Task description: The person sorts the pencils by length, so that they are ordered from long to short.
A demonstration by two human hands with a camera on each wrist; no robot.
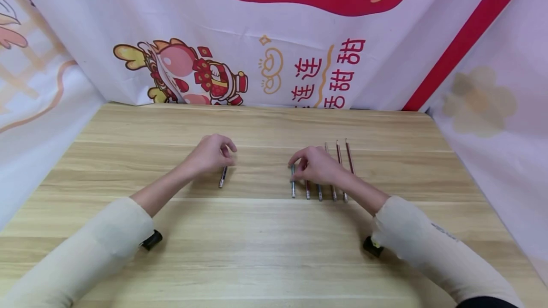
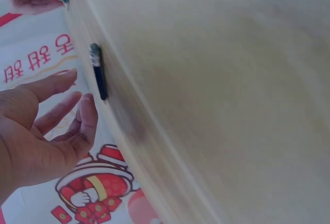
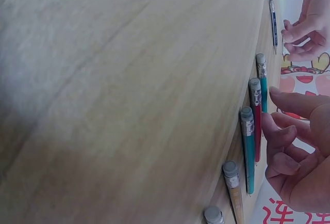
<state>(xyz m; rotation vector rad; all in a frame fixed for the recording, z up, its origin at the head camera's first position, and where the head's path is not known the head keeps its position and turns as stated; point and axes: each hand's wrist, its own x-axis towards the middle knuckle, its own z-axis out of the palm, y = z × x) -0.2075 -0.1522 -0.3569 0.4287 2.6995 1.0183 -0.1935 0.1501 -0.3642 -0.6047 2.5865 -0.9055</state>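
My left hand (image 1: 212,152) hovers over a dark pencil (image 1: 223,178) with an eraser end. In the left wrist view its thumb and fingers are apart, loosely bent, and the dark pencil (image 2: 99,77) lies on the table just beyond the fingertips. My right hand (image 1: 318,165) is above the leftmost of several pencils laid side by side, a green pencil (image 1: 293,187). The right wrist view has its thumb and fingertips spread beside the green pencil (image 3: 264,90), gripping nothing. That hand partly hides the row in the head view.
Beside the green pencil lie a red pencil (image 3: 257,121), another green pencil (image 3: 248,152) and a yellowish pencil (image 3: 234,193), eraser ends towards me. The wooden table (image 1: 265,251) ends at a printed cloth (image 1: 257,23) behind; cloth also hangs at both sides.
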